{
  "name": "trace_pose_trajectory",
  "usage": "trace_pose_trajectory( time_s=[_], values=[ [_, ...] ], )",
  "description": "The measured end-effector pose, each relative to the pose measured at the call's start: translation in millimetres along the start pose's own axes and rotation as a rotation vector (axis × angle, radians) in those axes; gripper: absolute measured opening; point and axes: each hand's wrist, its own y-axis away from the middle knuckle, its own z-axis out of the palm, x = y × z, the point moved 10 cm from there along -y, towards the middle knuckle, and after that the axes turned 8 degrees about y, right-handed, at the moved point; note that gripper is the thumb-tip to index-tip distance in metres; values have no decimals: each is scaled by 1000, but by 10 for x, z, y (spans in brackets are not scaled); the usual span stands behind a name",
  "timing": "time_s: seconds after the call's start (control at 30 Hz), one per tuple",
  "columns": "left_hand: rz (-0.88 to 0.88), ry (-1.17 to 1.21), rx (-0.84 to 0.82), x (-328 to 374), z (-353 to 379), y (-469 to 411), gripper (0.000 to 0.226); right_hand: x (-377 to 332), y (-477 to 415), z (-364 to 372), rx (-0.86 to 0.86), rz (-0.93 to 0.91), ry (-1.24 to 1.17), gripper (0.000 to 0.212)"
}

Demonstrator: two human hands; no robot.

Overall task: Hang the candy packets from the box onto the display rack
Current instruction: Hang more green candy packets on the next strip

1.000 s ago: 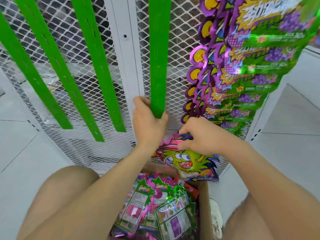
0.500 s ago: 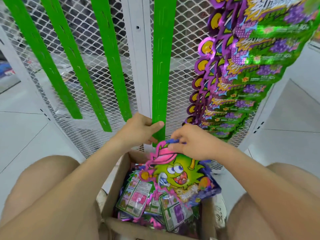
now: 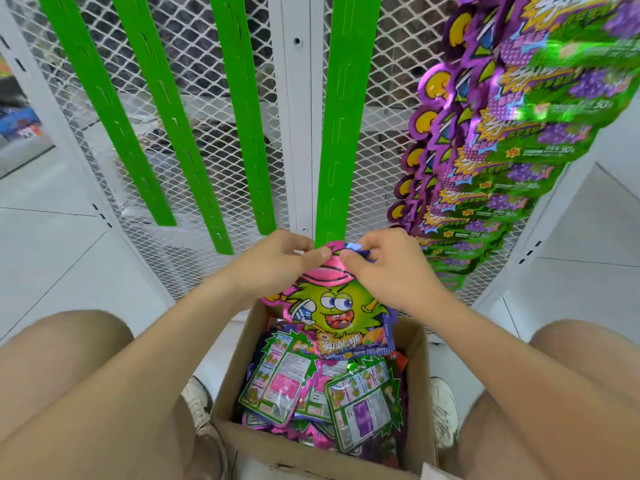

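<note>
A candy packet (image 3: 336, 313) with a green cartoon face and pink cap hangs upright between my hands. My left hand (image 3: 277, 261) and my right hand (image 3: 384, 268) both pinch its top edge, just below the lower end of a green hanging strip (image 3: 341, 133) on the white mesh display rack (image 3: 388, 98). Under the packet, an open cardboard box (image 3: 235, 368) on the floor holds several more packets (image 3: 287, 379). A full column of purple-green packets (image 3: 491, 150) hangs at the right.
Three more bare green strips (image 3: 242, 116) slant down the mesh to the left. My knees flank the box, and my white shoes (image 3: 445, 410) stand beside it. White floor tiles (image 3: 62, 258) spread on both sides.
My left hand let go of the green strip's end and came down to pinch the packet's top beside my right hand. The view dropped, showing more of the box.
</note>
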Motion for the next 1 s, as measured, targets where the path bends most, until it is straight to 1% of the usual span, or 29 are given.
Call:
trace_pose_trajectory(
  time_s=[0.07, 0.17, 0.23, 0.37, 0.43, 0.5, 0.57, 0.6, 0.63, 0.67, 0.7, 0.73, 0.77, 0.8, 0.83, 0.87, 0.93, 1.0],
  values=[
    [9, 10, 5, -8, -2, 0, 40, -10, 6, 36, -11, 20, 16, 46],
    [31, 18, 7, -70, -8, -32, 40, -19, 7, 82, -17, 46, 52, 52],
    [26, 14, 18, -100, -3, -45, 41, -27, 6, 102, -25, 40, 102, 50],
    [61, 20, 3, -121, 9, -105, 44, -85, -9, 155, -34, -44, 199, 45],
    [91, -24, -2, -130, 4, -122, 45, -93, -18, 209, -50, -100, 255, 48],
    [153, -170, 29, -95, 10, -116, 37, -63, -21, 280, -86, -137, 336, 49],
    [272, -365, 100, 17, 49, -65, 17, -11, -3, 337, -118, -138, 398, 46],
    [324, -421, 141, 69, 83, -16, 9, -9, 14, 322, -107, -126, 436, 40],
    [358, -471, 194, 106, 127, 53, 20, -37, 38, 270, -72, -124, 478, 31],
    [398, -493, 278, 129, 147, 122, 36, -67, 54, 199, -24, -122, 526, 28],
    [453, -498, 396, 196, 134, 234, 44, -100, 64, 119, 28, -128, 572, 31],
    [532, -506, 521, 244, 125, 351, 43, -120, 65, 56, 57, -131, 602, 32],
    [596, -520, 593, 287, 164, 463, 37, -108, 65, 25, 59, -130, 618, 29],
    [604, -536, 606, 196, 251, 465, 31, -71, 67, 36, 22, -124, 623, 22],
    [550, -549, 540, 43, 378, 383, 28, 2, 78, 93, -56, -109, 615, 16],
    [450, -563, 414, -207, 553, 236, 26, 84, 111, 185, -167, -79, 605, 13],
    [173, -601, 109, -848, 960, -17, 20, 219, 224, 399, -411, -28, 616, 20],
    [-37, -637, -134, -1413, 1322, -107, 25, 297, 332, 530, -574, -42, 673, 33]
  ],
)
